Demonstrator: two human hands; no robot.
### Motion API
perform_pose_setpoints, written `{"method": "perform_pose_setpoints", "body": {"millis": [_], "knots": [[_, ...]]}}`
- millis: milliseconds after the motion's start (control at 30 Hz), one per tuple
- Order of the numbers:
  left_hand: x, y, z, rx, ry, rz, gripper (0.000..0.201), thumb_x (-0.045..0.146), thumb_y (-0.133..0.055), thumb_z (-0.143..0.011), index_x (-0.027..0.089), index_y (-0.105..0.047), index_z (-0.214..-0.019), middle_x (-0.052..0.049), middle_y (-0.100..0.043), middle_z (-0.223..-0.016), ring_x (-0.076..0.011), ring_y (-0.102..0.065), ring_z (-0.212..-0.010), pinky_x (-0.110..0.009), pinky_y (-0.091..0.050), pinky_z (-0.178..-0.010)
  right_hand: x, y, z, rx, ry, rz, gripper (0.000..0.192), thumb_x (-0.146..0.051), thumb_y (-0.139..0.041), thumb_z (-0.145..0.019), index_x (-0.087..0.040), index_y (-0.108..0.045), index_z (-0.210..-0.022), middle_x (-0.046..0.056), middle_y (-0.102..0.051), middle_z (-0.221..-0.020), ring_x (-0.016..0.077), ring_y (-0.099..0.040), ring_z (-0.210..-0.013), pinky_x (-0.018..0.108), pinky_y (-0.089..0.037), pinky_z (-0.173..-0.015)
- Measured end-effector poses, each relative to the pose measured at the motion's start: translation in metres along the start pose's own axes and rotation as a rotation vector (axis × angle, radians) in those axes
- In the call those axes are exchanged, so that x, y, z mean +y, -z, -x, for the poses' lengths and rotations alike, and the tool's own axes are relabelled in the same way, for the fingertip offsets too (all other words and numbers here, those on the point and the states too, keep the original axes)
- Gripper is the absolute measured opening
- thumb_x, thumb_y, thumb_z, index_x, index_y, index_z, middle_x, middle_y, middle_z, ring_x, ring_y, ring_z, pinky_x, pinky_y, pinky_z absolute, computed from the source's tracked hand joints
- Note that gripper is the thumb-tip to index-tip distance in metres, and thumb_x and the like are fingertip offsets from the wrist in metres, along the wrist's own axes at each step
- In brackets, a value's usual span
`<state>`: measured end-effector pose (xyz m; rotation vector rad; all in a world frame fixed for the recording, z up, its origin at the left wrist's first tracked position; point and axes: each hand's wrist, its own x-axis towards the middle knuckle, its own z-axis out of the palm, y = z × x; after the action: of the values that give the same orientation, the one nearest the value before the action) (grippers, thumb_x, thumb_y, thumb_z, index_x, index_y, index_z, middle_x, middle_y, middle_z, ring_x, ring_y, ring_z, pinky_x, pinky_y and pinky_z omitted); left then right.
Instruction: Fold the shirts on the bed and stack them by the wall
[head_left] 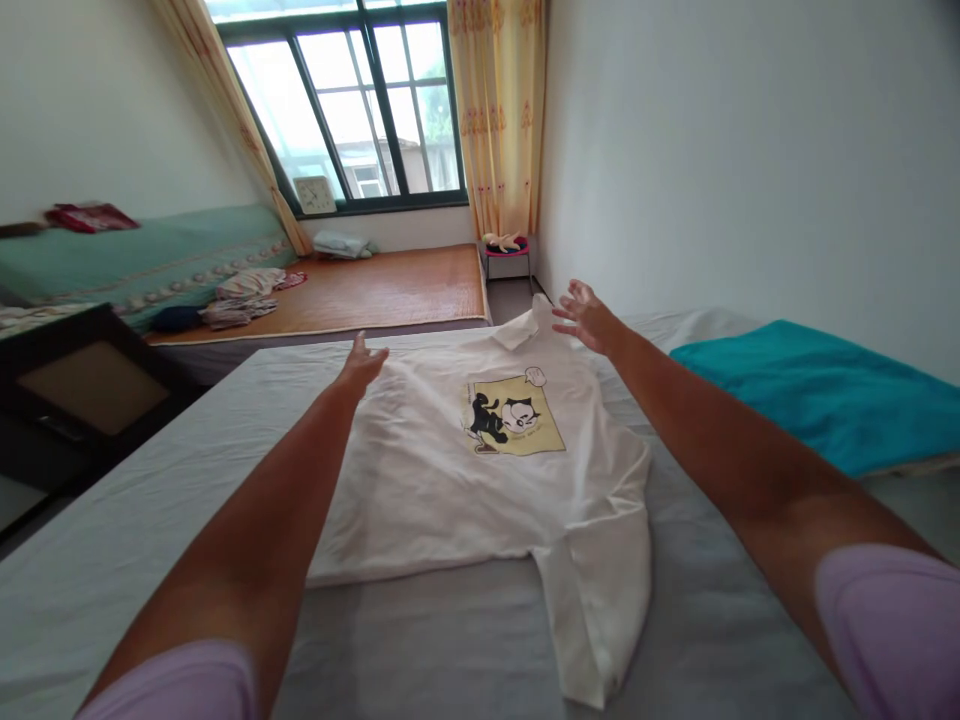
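A white long-sleeved shirt (427, 480) with a collar lies spread on the bed, its collar end toward the right. A yellow print with a black-and-white cartoon cat marks its front. One sleeve is folded down toward me; the far sleeve cannot be made out. My left hand (364, 365) is over the far left edge of the shirt, fingers apart and holding nothing. Just right of the collar, my right hand (585, 318) hovers with its fingers spread, also holding nothing.
The shirt rests on a grey-sheeted bed (420, 640). A teal folded cloth (825, 400) lies at the right near the wall. Beyond are a second bed with a brown mat (390, 285), crumpled clothes (240, 312), a pink stool (517, 250) and a dark cabinet (90, 390) at left.
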<state>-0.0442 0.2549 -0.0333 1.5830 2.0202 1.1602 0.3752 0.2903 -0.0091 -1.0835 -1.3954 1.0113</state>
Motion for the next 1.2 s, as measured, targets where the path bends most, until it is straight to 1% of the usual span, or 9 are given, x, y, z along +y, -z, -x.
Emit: {"method": "perform_pose_setpoints", "body": {"millis": [100, 233, 367, 500, 633, 833, 967, 1067, 1200], "knots": [[-0.011, 0.005, 0.03, -0.114, -0.03, -0.001, 0.066, 0.04, -0.066, -0.076, 0.014, -0.051, -0.135, -0.021, -0.056, -0.135, -0.0291, -0.06, -0.116, -0.038, -0.051, -0.091, 0.019, 0.025, 0.021, -0.002, -0.016, 0.278, 0.044, -0.032, -0.055, -0.087, -0.025, -0.047, -0.13, 0.014, -0.044, -0.147, 0.0218, -0.06, -0.114, 0.038, -0.056, -0.082], [-0.019, 0.018, 0.086, -0.384, -0.234, -0.102, 0.064, 0.063, -0.062, -0.074, 0.019, -0.066, -0.119, -0.013, -0.064, -0.128, -0.0301, -0.059, -0.118, -0.038, -0.052, -0.093, 0.039, 0.055, 0.063, -0.047, -0.175, 0.694, 0.043, -0.028, -0.064, -0.083, -0.014, -0.055, -0.122, 0.017, -0.063, -0.121, 0.0201, -0.068, -0.088, 0.03, -0.056, -0.071], [-0.016, 0.025, 0.146, -0.577, -0.519, -0.236, 0.064, 0.068, -0.047, -0.084, 0.02, -0.065, -0.123, -0.013, -0.053, -0.142, -0.0289, -0.053, -0.127, -0.04, -0.047, -0.102, 0.039, 0.054, 0.109, -0.151, -0.374, 0.823, 0.045, -0.043, -0.064, -0.086, -0.014, -0.055, -0.119, 0.014, -0.068, -0.105, 0.0145, -0.066, -0.061, 0.024, -0.052, -0.052], [-0.015, 0.02, 0.192, -0.671, -0.675, -0.395, 0.06, 0.06, -0.044, -0.091, 0.024, -0.056, -0.136, -0.01, -0.042, -0.152, -0.0273, -0.039, -0.139, -0.043, -0.033, -0.115, 0.024, 0.045, 0.14, -0.334, -0.359, 0.991, 0.048, -0.06, -0.058, -0.085, -0.013, -0.066, -0.087, 0.013, -0.07, -0.082, 0.0224, -0.066, -0.066, 0.029, -0.051, -0.055], [-0.017, 0.014, 0.213, -0.613, -0.689, -0.496, 0.057, 0.056, -0.038, -0.095, 0.027, -0.049, -0.143, -0.007, -0.038, -0.154, -0.0274, -0.031, -0.144, -0.047, -0.027, -0.117, 0.02, 0.049, 0.159, -0.42, -0.291, 0.915, 0.036, -0.048, -0.067, -0.08, -0.013, -0.066, -0.076, 0.011, -0.071, -0.085, 0.0254, -0.066, -0.083, 0.029, -0.05, -0.067], [-0.018, 0.009, 0.222, -0.545, -0.686, -0.586, 0.054, 0.053, -0.032, -0.097, 0.031, -0.045, -0.145, -0.004, -0.037, -0.155, -0.0256, -0.029, -0.145, -0.047, -0.025, -0.117, 0.027, 0.06, 0.181, -0.264, -0.448, 0.278, 0.038, -0.037, -0.07, -0.075, -0.017, -0.056, -0.104, 0.006, -0.067, -0.095, 0.0167, -0.062, -0.076, 0.024, -0.05, -0.06], [-0.024, 0.015, 0.216, -0.423, -0.454, -0.737, 0.055, 0.053, -0.031, -0.097, 0.033, -0.041, -0.147, -0.006, -0.033, -0.157, -0.0298, -0.028, -0.145, -0.051, -0.027, -0.114, 0.031, 0.077, 0.186, -0.17, -0.427, 0.37, 0.055, -0.032, -0.078, -0.064, -0.019, -0.049, -0.108, 0.003, -0.06, -0.092, 0.0101, -0.053, -0.062, 0.02, -0.044, -0.05], [-0.035, 0.031, 0.205, -0.28, -0.229, -0.857, 0.054, 0.049, -0.028, -0.098, 0.028, -0.045, -0.145, -0.013, -0.038, -0.154, -0.0348, -0.035, -0.139, -0.055, -0.035, -0.106, 0.036, 0.088, 0.185, -0.22, -0.39, 0.45, 0.056, -0.032, -0.077, -0.065, -0.02, -0.047, -0.11, 0.001, -0.057, -0.088, 0.0078, -0.049, -0.056, 0.019, -0.041, -0.047], [-0.044, 0.052, 0.198, -0.152, -0.21, -0.952, 0.05, 0.044, -0.029, -0.097, 0.024, -0.056, -0.135, -0.016, -0.053, -0.136, -0.0358, -0.048, -0.124, -0.049, -0.048, -0.091, 0.046, 0.09, 0.181, -0.289, -0.321, 0.537, 0.041, -0.033, -0.071, -0.07, -0.02, -0.049, -0.102, 0.0, -0.057, -0.084, 0.0073, -0.049, -0.051, 0.02, -0.04, -0.045]]}}
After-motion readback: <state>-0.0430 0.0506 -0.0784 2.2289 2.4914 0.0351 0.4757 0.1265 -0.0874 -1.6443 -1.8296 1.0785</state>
